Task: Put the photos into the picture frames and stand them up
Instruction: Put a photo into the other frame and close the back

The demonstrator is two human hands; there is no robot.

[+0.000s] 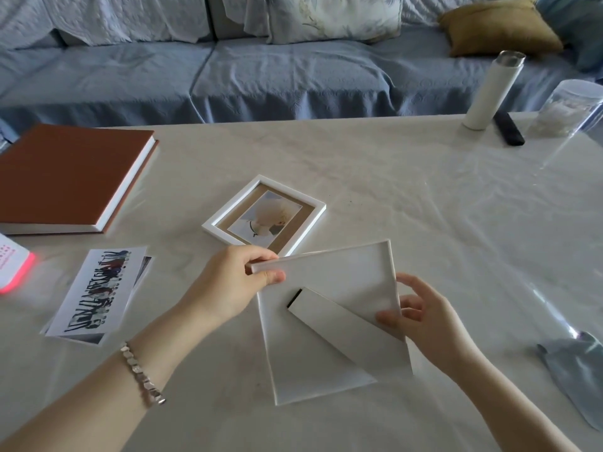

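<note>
A white picture frame (pixel 339 278) is held back side up over the table near the front edge, with its stand flap (pixel 332 324) folded diagonally across the back. My left hand (pixel 238 282) pinches the frame's upper left corner. My right hand (pixel 421 318) grips its right edge, thumb on the flap's end. Just beyond lies a second white frame (pixel 264 213) flat on the table, with a pale photo (pixel 266 218) resting in its opening. A small stack of loose photos (pixel 94 291) lies to the left, the top one showing a row of figures.
A brown-covered album (pixel 65 177) lies at the far left. A white device with a red glow (pixel 13 269) sits at the left edge. A white bottle (pixel 492 89), a black remote (pixel 509 128) and a clear jar (pixel 567 106) stand at back right. A blue-grey cloth (pixel 577 370) lies front right. A sofa (pixel 228 66) runs behind the table.
</note>
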